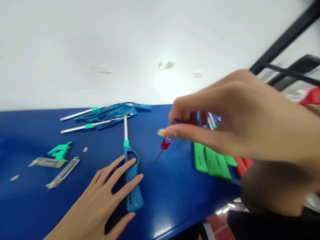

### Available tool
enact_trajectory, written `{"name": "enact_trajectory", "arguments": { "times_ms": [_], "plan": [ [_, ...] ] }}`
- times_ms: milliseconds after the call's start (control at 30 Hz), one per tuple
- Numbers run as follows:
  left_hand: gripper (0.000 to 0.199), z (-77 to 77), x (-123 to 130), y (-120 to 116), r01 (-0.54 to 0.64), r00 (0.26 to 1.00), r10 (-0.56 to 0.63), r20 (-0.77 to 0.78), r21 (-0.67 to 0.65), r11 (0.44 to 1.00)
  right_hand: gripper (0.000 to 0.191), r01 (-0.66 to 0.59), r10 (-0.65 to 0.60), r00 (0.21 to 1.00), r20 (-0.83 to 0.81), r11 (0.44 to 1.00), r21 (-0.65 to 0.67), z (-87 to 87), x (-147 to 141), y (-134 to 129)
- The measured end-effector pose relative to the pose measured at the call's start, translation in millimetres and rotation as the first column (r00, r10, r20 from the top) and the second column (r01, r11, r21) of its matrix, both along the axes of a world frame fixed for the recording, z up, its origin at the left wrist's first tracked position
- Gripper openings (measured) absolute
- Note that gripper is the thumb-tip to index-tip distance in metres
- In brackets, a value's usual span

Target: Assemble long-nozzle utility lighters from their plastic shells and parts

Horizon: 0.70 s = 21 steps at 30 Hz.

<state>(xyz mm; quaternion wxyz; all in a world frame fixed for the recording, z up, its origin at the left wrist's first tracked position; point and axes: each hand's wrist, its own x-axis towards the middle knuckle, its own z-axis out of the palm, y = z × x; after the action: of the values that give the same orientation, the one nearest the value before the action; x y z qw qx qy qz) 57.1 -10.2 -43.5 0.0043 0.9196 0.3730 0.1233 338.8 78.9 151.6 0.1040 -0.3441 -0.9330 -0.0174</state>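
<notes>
A blue lighter (136, 196) with a silver tube and a green collar lies on the blue table (165, 190), its tube toward the wall. The spread fingers of my left hand (107, 190) rest on its handle. To the right, my right hand (212, 116) is closed round a screwdriver (166, 143) with a red collar; its thin shaft slants down and left above the table, apart from the lighter. Most of the screwdriver's handle is hidden by my fingers.
Several blue lighter parts (107, 113) lie near the white wall. Green trigger pieces (60, 151) and clear narrow parts (63, 173) sit at the left. Green handles (211, 161) and red ones (241, 166) lie at the right, partly behind my right arm. A dark metal frame (285, 36) stands at upper right.
</notes>
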Motion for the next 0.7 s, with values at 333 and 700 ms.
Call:
{"name": "enact_trajectory", "arguments": {
  "times_ms": [333, 700],
  "plan": [
    [0.072, -16.0, -7, 8, 0.033, 0.998, -0.022, -0.055, 0.197, 0.980, 0.049, 0.139, -0.142, 0.984, -0.103, 0.990, -0.038, 19.0, 34, 22],
    [0.068, -9.7, -5, 13, 0.079, 0.997, -0.070, -0.044, 0.253, 0.964, 0.034, 0.370, -0.239, 0.926, 0.292, 0.726, -0.579, -44.7, 31, 99]
  ]
}}
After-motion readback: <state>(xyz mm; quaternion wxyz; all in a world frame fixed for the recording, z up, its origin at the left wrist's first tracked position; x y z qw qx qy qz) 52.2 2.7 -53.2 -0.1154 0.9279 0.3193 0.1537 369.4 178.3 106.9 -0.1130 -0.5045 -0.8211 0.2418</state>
